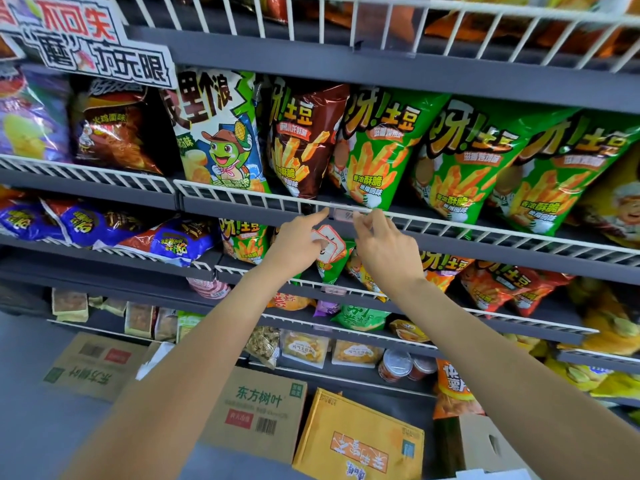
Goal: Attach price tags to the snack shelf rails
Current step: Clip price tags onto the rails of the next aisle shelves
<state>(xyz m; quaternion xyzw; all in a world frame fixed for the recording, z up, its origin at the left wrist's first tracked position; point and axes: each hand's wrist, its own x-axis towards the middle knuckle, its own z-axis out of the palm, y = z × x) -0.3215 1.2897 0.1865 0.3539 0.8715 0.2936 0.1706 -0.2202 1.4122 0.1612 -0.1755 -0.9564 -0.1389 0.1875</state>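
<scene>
Both hands work 1 tag (pixel 347 214) sitting on the wire rail (pixel 450 226) below the green chip bags: the right hand (pixel 384 251) pinches its right end, while the left hand (pixel 298 242) presses its left end with a straight forefinger and grips spare tags (pixel 327 244). If the clip only half seats, the tag may tilt or drop, and the spares could slip from the loosened left grip.

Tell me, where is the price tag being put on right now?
In the head view, near the centre, the price tag sits on the white wire rail between the left hand and right hand, just below the brown chip bag.
</scene>
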